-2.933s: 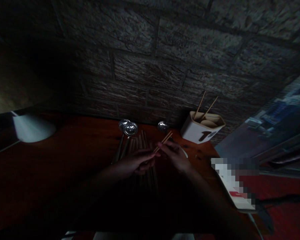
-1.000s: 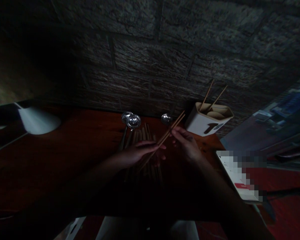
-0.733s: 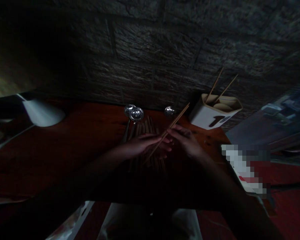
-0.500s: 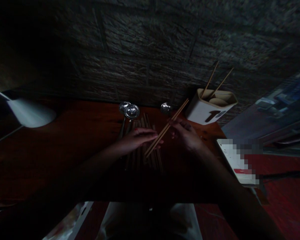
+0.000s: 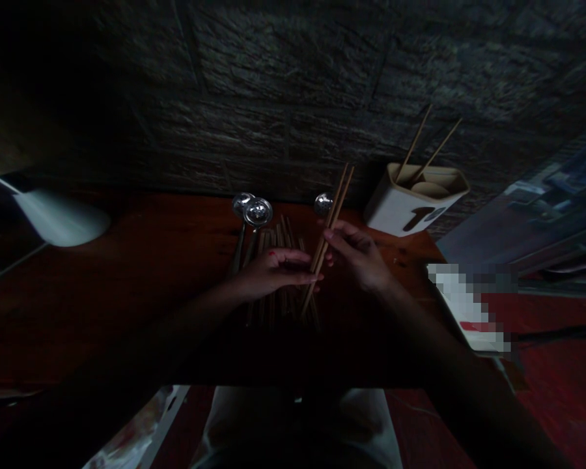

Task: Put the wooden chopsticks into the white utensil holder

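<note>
A pair of wooden chopsticks [image 5: 339, 202] is held slantwise between my two hands, over the wooden table. My right hand [image 5: 359, 254] pinches them around the middle. Lower down the sticks, my left hand [image 5: 278, 270] closes its thumb and fingers on them. Beneath my left hand lies a loose row of more chopsticks [image 5: 286, 303], partly covered by that hand. Two slotted ladles [image 5: 258, 212] rest behind my left hand, and another slotted ladle head [image 5: 323, 204] shows just behind the held pair.
A white hexagonal holder [image 5: 395, 208] with two chopsticks and a round-ended utensil in it stands against the brick wall at the back right. A white lamp-like cone [image 5: 63, 218] is at the left. A pale flat object [image 5: 454, 306], partly blurred, lies on the right edge.
The held chopsticks have turned more upright, and their tips have spread slightly apart. My left hand has shifted a little right and now grips their lower part.
</note>
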A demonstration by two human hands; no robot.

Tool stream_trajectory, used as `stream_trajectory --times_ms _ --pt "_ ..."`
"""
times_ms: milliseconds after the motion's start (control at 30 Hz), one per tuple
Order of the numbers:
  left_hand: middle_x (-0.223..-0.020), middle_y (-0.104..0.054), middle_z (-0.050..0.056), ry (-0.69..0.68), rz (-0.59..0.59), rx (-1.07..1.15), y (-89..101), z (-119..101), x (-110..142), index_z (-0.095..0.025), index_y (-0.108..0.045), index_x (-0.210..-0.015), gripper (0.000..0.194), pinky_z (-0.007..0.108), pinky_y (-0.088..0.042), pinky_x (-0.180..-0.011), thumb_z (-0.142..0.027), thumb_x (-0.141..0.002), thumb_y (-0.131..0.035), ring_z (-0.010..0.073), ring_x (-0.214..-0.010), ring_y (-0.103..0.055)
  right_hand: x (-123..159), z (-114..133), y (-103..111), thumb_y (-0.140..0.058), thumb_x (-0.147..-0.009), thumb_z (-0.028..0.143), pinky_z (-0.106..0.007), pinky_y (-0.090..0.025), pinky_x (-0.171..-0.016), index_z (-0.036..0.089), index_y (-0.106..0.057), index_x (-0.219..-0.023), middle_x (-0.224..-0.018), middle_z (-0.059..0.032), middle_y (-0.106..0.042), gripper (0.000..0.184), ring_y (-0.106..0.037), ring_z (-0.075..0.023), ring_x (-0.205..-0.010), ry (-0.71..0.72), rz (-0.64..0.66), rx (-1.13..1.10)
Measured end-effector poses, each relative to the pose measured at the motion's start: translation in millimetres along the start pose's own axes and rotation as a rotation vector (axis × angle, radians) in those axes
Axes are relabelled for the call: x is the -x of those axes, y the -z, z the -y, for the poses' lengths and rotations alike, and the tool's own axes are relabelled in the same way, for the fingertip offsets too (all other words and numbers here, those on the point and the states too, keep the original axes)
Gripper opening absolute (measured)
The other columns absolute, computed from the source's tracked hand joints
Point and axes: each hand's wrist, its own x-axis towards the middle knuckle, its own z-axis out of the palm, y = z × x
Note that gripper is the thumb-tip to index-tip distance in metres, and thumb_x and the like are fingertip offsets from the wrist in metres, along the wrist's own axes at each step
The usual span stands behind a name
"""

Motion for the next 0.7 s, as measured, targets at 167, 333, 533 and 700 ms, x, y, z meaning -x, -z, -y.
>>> stream_trajectory --times_ms 167,333,533,700 --pt "-0.102 -0.076 0.007 0.012 0.009 -0.016 2.1 4 0 -0.017 -0.072 -0.102 0.024 0.035 -0.052 -0.087 -0.019 -0.078 -0.075 0.0191 -0.089 -0.072 -1 -1 2 -0.077 -0.073 0.038 -0.021 -0.047 -0.049 0.027 -0.073 -0.095 -0.07 0.0047 -0.063 0.025 -0.056 -0.008 -0.055 0.021 -0.042 0.044" --pt "-0.101 -0.076 0.006 0.013 0.032 0.036 2.0 10 0 -0.02 -0.073 -0.103 0.026 0.036 -0.054 -0.085 -0.024 -0.078 -0.076 0.0197 -0.087 -0.072 -2 -4 1 -0.079 -0.071 0.035 -0.022 -0.046 -0.047 0.025 -0.075 -0.091 -0.068 0.004 -0.065 0.022 -0.055 -0.0081 -0.053 0.038 -0.058 0.042" --pt "-0.109 -0.073 0.007 -0.011 0.074 0.115 -2.1 11 2 -0.022 -0.073 -0.105 0.027 0.039 -0.054 -0.088 -0.026 -0.079 -0.075 0.0221 -0.098 -0.07 0 1 -2 -0.08 -0.071 0.032 -0.022 -0.045 -0.047 0.024 -0.076 -0.088 -0.063 0.0033 -0.065 0.019 -0.053 -0.0081 -0.051 0.03 -0.051 0.067" --pt "-0.107 -0.075 0.009 0.013 0.166 0.135 -1.5 7 5 -0.02 -0.07 -0.113 0.033 0.042 -0.051 -0.093 -0.03 -0.082 -0.072 0.0227 -0.098 -0.07 3 3 -4 -0.081 -0.07 0.033 -0.022 -0.045 -0.049 0.024 -0.077 -0.088 -0.064 0.0025 -0.064 0.02 -0.052 -0.008 -0.051 0.004 -0.04 0.066"
